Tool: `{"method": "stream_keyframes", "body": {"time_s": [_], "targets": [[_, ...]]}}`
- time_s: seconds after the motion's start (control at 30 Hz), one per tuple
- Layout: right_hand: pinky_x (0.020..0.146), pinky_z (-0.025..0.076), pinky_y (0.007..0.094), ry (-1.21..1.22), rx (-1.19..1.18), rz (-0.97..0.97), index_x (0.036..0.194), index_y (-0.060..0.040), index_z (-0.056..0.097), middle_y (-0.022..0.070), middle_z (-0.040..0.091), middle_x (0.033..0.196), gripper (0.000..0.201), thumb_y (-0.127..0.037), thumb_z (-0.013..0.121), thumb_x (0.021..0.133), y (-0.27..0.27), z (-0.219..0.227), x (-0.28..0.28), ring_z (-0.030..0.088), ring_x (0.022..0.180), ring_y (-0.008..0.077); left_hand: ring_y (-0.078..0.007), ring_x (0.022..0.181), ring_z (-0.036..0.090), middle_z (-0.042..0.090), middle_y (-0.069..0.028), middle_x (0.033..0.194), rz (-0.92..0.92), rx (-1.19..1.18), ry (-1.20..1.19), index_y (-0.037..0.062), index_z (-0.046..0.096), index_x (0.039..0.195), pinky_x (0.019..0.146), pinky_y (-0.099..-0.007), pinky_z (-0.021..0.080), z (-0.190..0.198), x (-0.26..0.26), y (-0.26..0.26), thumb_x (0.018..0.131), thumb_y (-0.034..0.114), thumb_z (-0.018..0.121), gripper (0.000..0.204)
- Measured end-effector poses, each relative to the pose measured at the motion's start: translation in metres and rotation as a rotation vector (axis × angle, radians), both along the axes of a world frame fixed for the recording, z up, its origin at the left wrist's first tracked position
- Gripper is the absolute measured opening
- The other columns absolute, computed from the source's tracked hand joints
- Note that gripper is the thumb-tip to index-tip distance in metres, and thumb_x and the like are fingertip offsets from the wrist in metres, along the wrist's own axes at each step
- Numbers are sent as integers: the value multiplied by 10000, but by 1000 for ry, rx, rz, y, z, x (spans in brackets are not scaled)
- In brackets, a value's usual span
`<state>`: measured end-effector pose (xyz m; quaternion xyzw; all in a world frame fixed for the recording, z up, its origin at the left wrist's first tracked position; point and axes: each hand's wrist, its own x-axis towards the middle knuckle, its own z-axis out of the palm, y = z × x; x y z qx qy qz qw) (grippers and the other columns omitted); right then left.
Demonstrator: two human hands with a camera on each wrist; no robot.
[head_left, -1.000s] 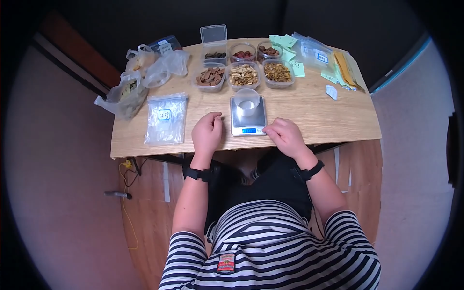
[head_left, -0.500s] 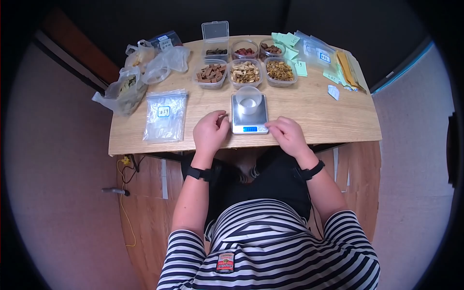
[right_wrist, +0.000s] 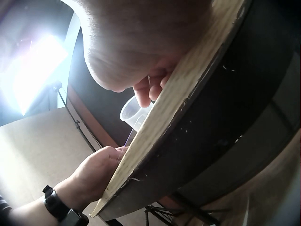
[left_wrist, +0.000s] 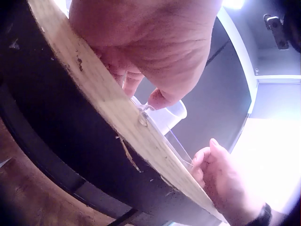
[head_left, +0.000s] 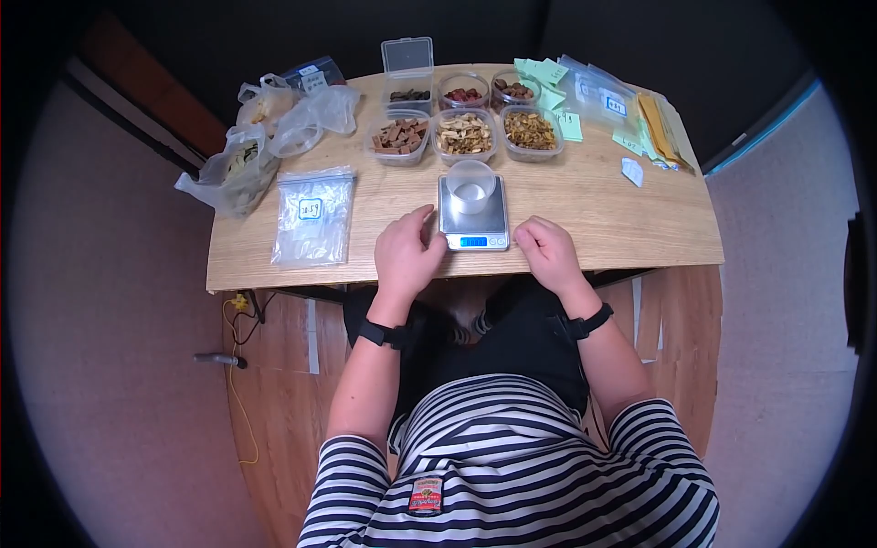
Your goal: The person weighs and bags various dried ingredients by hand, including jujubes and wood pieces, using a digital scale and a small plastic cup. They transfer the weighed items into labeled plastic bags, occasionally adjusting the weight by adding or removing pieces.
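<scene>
A small digital scale [head_left: 473, 224] with a lit blue display lies near the table's front edge. On its plate stands a clear plastic cup [head_left: 471, 190], which shows no contents. My left hand [head_left: 406, 254] rests at the scale's front left corner, thumb tip right at its edge and fingers loosely bent. Just off the front right corner lies my right hand [head_left: 550, 256], its fingers loosely curled with nothing seen in them. Both wrist views show the cup's side beyond the fingers. To the left lies a labelled zip bag [head_left: 311, 219].
Behind the scale, open tubs hold brown pieces [head_left: 399, 137], pale slices [head_left: 464, 135] and yellowish bits [head_left: 530, 132], with more tubs behind. Plastic bags [head_left: 242, 169] sit at the left. Green notes [head_left: 568, 126], zip bags [head_left: 598, 96] and crumpled paper [head_left: 632, 172] lie right.
My left hand has moved right, up to the scale's front left corner. The right hand has drawn back from the scale's button side and its fingers have curled in.
</scene>
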<state>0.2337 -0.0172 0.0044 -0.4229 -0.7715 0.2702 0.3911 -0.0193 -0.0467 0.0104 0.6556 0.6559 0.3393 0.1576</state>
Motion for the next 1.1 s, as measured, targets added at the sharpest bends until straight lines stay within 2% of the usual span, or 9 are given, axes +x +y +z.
{"method": "stream_keyframes", "body": {"time_s": [0.07, 0.5, 1.1], "targets": [[692, 485, 418, -16, 17, 2, 842, -19, 655, 135, 630, 777, 259, -230, 597, 981, 0, 2, 0, 623, 774, 340, -295, 752, 626, 645, -96, 756, 14, 41, 5, 41, 700, 1161, 729, -443, 502, -1, 0, -1, 790, 233, 661, 420], [659, 464, 432, -17, 78, 46, 824, -26, 670, 119, 607, 744, 270, -230, 592, 984, 3, -3, 0, 603, 731, 339, -298, 737, 608, 637, -94, 752, 16, 64, 11, 41, 706, 1142, 722, -444, 489, 1, 2, -2, 793, 205, 651, 389], [665, 459, 439, -55, 99, 81, 835, -40, 675, 113, 610, 748, 267, -252, 596, 976, 3, -1, 1, 601, 736, 337, -284, 750, 625, 638, -93, 755, 11, 29, 84, 36, 679, 1215, 720, -433, 493, 1, 6, 0, 744, 264, 697, 524]]}}
